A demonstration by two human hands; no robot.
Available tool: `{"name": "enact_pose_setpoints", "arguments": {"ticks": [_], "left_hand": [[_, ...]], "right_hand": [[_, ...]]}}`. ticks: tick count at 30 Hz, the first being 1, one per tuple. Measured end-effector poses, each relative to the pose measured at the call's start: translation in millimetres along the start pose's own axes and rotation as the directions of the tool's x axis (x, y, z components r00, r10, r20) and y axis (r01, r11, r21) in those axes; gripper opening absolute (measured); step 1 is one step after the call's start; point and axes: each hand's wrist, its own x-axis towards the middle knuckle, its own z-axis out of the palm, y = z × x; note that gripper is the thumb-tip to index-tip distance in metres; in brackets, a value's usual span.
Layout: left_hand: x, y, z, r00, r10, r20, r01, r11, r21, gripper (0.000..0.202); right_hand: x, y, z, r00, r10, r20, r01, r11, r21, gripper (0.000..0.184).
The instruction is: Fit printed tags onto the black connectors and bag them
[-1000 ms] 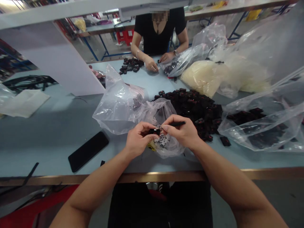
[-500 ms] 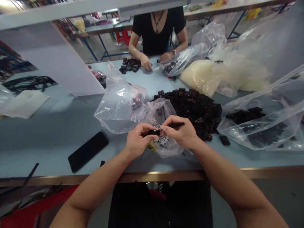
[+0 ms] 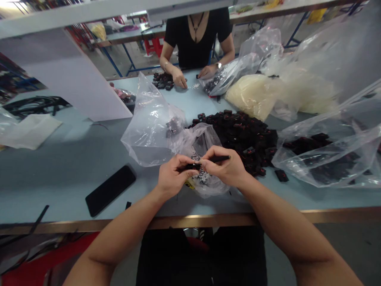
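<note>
My left hand (image 3: 172, 176) pinches a small black plastic part (image 3: 194, 167) between thumb and fingers. Closed around a slim black pen-like tool (image 3: 219, 158), my right hand (image 3: 224, 167) has its fingertips right at the part's end; the tool's tip is hidden by the fingers. Below both hands lies an open clear plastic bag (image 3: 212, 190) with many tiny white and dark pieces (image 3: 204, 177) inside. Just behind my right hand spreads a large heap of black parts (image 3: 247, 133), some with red marks. A single black part (image 3: 281, 175) lies apart to the right.
A black phone (image 3: 110, 190) lies left of my left arm. Clear bags stand at the right (image 3: 333, 159) and back (image 3: 149, 131), near a bag of cream-coloured material (image 3: 250, 95). Across the table a co-worker (image 3: 198, 43) handles small parts. A white panel (image 3: 89, 87) stands at left.
My hands stay nearly in place at the black part, with only slight finger movement. The clear bag behind has shifted a little, and the co-worker's hand has moved slightly left.
</note>
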Motion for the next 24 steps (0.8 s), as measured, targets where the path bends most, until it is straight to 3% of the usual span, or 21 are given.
{"name": "enact_pose_setpoints", "arguments": {"ticks": [10,24], "left_hand": [[1.6,-0.1,-1.4,0.998,-0.065,-0.009,0.064,0.997,-0.052,0.037],[1.1,0.8,-1.2,0.999,-0.040,-0.001,0.040,0.999,-0.017,0.037]], "right_hand": [[0.1,-3.2,1.0,0.995,0.098,-0.024,-0.093,0.985,0.147,0.017],[0.2,-3.0,1.7,0.995,0.100,-0.023,-0.097,0.987,0.129,0.016]]}}
